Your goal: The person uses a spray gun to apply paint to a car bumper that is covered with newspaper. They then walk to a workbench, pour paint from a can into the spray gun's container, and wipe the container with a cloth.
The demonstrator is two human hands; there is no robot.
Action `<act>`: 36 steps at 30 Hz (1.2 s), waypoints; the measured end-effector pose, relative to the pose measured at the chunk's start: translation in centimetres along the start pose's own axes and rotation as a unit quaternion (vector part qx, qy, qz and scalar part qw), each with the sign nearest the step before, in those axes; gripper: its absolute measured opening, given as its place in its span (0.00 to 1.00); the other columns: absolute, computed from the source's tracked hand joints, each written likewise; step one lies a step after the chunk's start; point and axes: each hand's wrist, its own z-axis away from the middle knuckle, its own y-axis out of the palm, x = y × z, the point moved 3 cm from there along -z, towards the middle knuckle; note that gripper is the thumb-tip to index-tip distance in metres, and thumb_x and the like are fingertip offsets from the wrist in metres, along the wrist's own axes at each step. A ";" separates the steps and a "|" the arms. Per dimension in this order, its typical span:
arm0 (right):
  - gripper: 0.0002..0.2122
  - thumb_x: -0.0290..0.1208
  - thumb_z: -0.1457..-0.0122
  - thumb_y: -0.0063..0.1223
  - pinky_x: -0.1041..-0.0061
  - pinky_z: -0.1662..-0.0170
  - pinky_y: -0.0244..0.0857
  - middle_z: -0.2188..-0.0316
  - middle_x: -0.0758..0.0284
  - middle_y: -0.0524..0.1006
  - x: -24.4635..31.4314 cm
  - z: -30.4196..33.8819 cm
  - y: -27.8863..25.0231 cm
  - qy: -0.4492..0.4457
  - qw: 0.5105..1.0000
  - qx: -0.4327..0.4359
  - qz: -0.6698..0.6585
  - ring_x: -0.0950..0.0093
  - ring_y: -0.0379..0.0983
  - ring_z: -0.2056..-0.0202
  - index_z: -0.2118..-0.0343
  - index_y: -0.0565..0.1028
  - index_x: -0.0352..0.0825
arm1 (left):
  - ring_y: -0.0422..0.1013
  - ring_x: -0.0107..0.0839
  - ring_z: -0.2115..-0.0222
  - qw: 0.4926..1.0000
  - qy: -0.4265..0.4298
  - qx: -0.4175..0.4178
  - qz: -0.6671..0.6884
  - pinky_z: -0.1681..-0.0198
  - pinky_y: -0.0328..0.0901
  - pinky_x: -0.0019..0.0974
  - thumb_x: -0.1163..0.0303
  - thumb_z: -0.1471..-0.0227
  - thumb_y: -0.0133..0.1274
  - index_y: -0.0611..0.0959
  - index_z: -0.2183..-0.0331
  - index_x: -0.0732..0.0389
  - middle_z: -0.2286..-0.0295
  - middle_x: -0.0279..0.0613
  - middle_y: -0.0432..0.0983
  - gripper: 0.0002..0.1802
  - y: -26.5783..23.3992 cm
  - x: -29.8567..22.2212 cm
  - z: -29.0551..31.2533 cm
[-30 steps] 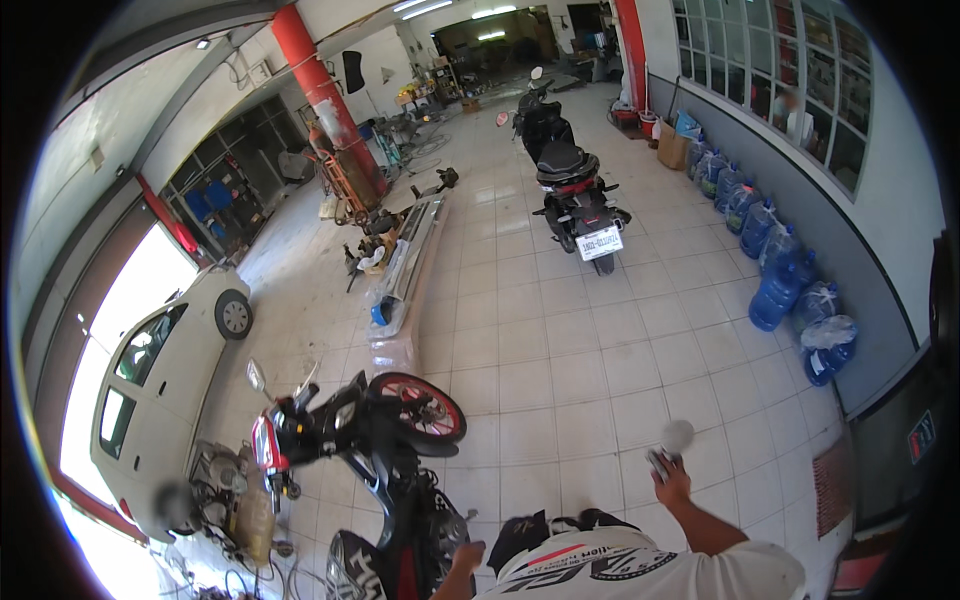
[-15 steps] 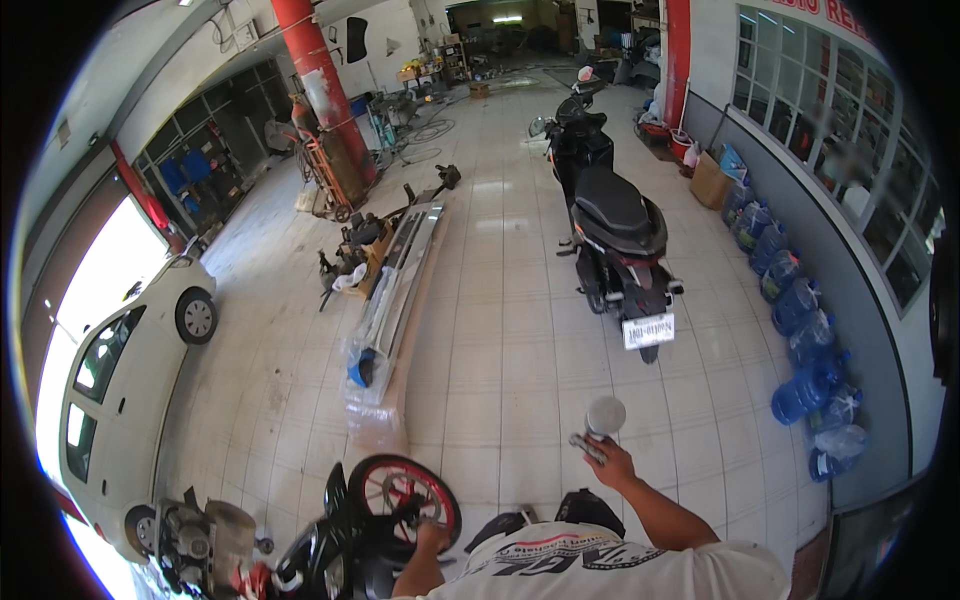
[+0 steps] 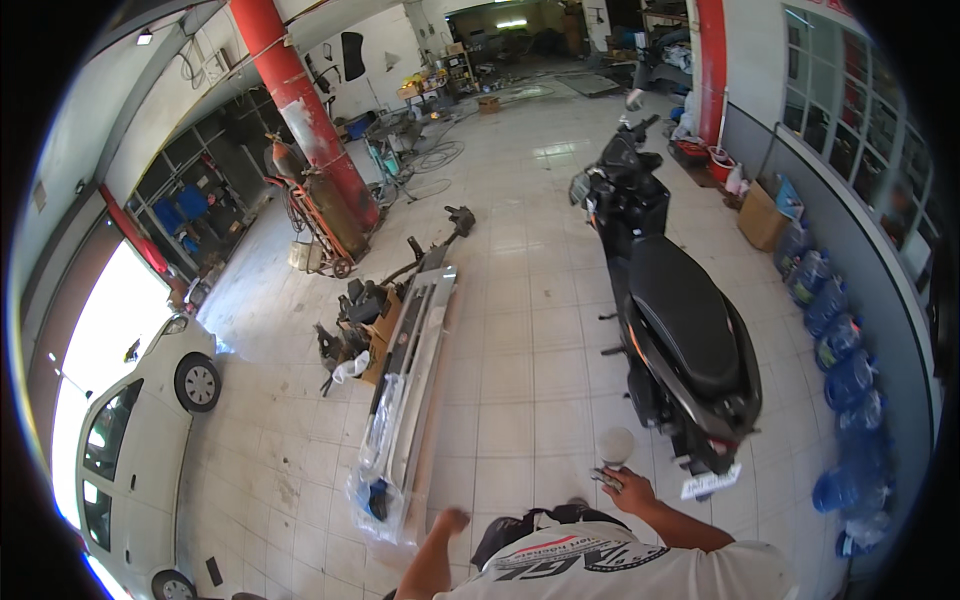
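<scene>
My right hand (image 3: 630, 492) is closed round the metal body of what looks like a paint spray gun (image 3: 606, 481). Its round pale cup (image 3: 615, 446) stands out beyond my fingers, over the tiled floor. To the right of that hand is the tail of a black scooter (image 3: 690, 330), a short gap away. My left hand (image 3: 452, 521) hangs at my left side with its fingers curled in, and nothing shows in it. The nearest thing to it is the plastic-wrapped end of a long bundle of silver strips (image 3: 408, 400) on the floor.
Boxes of black parts (image 3: 375, 325) lie beside the bundle. A white car (image 3: 145, 450) stands on the left. Blue water bottles (image 3: 850, 385) line the right wall. Farther off are a red pillar (image 3: 305, 110) and a hand truck with gas cylinders (image 3: 320, 215).
I have moved forward, so the scooter and bundle are nearer. The red-wheeled motorcycle at lower left has gone out of view. The spray gun stays in my right hand.
</scene>
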 end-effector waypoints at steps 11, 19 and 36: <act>0.23 0.51 0.38 0.59 0.59 0.54 0.75 0.47 0.61 0.79 6.9 -65.4 -2.8 -0.116 0.990 -0.071 -0.021 0.55 0.80 0.56 0.40 0.75 0.54 | 0.78 0.47 0.53 0.821 -0.390 0.136 0.393 0.51 0.72 0.49 0.51 0.38 0.47 0.86 0.56 0.54 0.55 0.49 0.83 0.21 -14.1 28.3 -17.8; 0.23 0.52 0.39 0.58 0.57 0.56 0.76 0.63 0.57 0.84 7.6 -97.2 -8.2 0.044 0.998 0.013 -0.052 0.52 0.81 0.61 0.42 0.76 0.57 | 0.80 0.49 0.56 0.985 -0.105 -0.131 0.034 0.51 0.73 0.51 0.55 0.35 0.44 0.87 0.63 0.56 0.59 0.48 0.84 0.21 -55.6 53.9 -59.8; 0.24 0.52 0.38 0.57 0.55 0.56 0.74 0.59 0.59 0.84 -7.6 -179.3 -25.4 0.062 0.998 -0.002 -0.014 0.53 0.80 0.58 0.40 0.74 0.55 | 0.74 0.41 0.45 0.940 -0.177 0.199 0.211 0.42 0.67 0.53 0.51 0.39 0.47 0.82 0.45 0.47 0.43 0.43 0.75 0.25 -90.3 79.4 -95.9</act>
